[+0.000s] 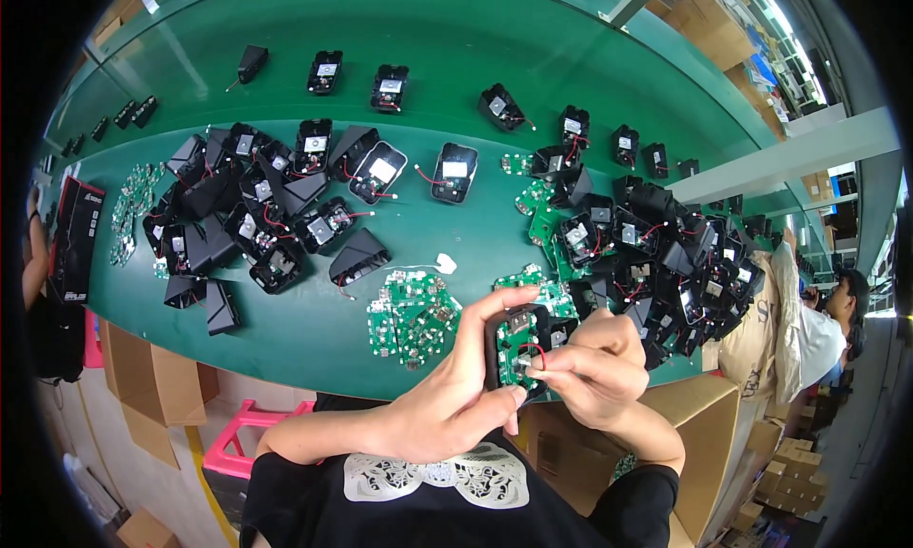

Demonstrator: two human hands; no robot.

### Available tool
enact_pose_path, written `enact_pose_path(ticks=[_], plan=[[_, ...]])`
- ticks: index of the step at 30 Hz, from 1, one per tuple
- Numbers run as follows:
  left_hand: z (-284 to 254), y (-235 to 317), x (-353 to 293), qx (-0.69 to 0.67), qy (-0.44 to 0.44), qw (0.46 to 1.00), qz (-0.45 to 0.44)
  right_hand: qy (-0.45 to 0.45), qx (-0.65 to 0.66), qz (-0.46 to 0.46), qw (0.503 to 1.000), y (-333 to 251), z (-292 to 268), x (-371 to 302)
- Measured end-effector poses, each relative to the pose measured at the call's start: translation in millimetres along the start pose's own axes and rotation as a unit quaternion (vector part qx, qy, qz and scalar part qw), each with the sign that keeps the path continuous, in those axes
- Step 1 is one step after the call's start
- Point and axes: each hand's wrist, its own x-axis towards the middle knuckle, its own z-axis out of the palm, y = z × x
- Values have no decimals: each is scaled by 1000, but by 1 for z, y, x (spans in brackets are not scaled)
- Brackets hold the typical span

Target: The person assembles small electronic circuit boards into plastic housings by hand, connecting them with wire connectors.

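My left hand (pixel 455 396) grips a black plastic housing (pixel 493 358) at the bench's near edge, its open side facing up. Inside the housing lies a green circuit board (pixel 516 344). With thumb and fingers pinched, my right hand (pixel 599 367) holds the end of a red wire (pixel 538 350) against the board. The small connector at the wire's end is mostly covered by my fingertips. Just left of the hands, a heap of green circuit boards (pixel 411 315) lies on the bench, with more boards (pixel 533 280) beyond the housing.
Black housings with red wires pile up at the left (pixel 238 196) and right (pixel 685 263) of the green bench (pixel 466 239). More housings stand on the green strip behind. A cardboard box (pixel 694 434) is at my right, a pink stool (pixel 238 434) at my left. Another person (pixel 832 329) sits far right.
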Motion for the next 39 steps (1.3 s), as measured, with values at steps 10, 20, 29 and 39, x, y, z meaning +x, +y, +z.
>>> enact_pose_path(ticks=[10,20,29,39], plan=[[0,1,-2,30,-6,1000,9,-5,-64,-86,994,3,-1,-5],[-3,-8,5,325,42,902,280,-40,204,194,959,-5,-2,-1],[-26,19,6,101,-50,986,-120,-135,166,193,957,-6,-22,24],[-24,24,5,61,-88,980,-167,-182,17,-98,978,-1,-24,36]])
